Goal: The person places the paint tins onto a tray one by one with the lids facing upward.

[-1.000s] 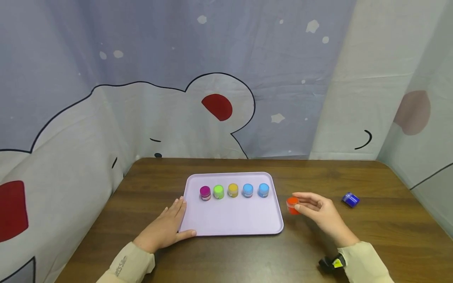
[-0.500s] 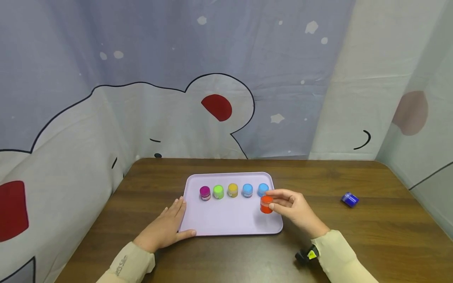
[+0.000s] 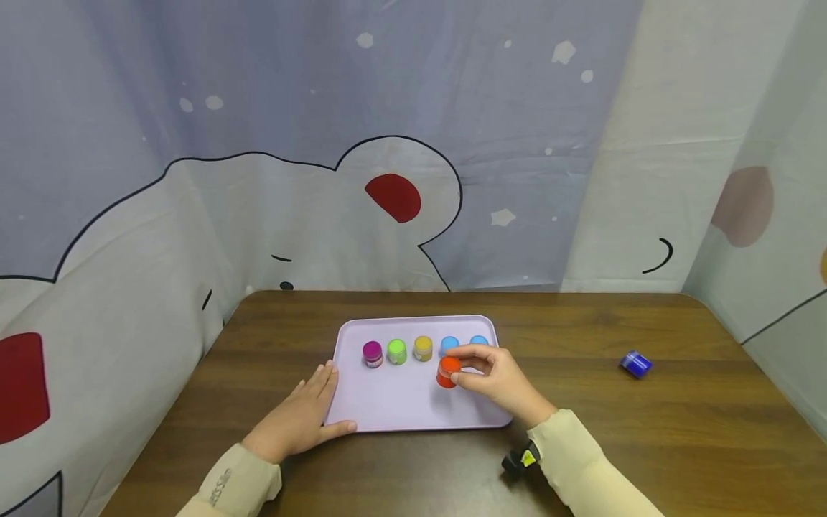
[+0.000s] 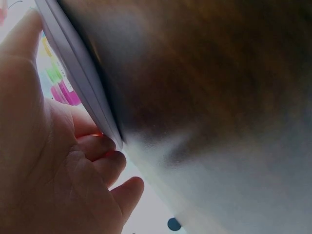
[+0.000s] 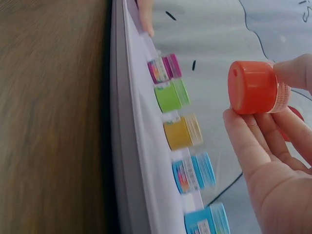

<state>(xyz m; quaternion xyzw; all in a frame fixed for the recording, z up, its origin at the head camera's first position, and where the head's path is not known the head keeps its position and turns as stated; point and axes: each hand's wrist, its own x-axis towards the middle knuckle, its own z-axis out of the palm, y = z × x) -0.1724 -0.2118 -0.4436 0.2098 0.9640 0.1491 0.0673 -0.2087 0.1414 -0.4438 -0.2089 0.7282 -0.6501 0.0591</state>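
Note:
Between thumb and fingers, my right hand (image 3: 494, 377) pinches a small orange-red paint jar (image 3: 447, 373) upright above the lilac tray (image 3: 388, 413). In the right wrist view the jar (image 5: 253, 87) hangs clear of the tray. My left hand (image 3: 304, 409) lies flat with fingers spread at the tray's left edge, its thumb along the front rim. A row of jars stands toward the back of the tray: purple (image 3: 372, 354), green (image 3: 397, 352), yellow (image 3: 423, 349) and two blue ones (image 5: 195, 173). The right hand partly covers the blue pair in the head view.
A dark blue jar (image 3: 636, 364) lies on its side on the wooden table (image 3: 581, 330), right of the tray. A patterned curtain (image 3: 517, 143) hangs behind the table and along its sides.
My right hand has carried the orange-red jar leftward from beside the tray to above its right half. The left hand has stayed at the tray's left edge.

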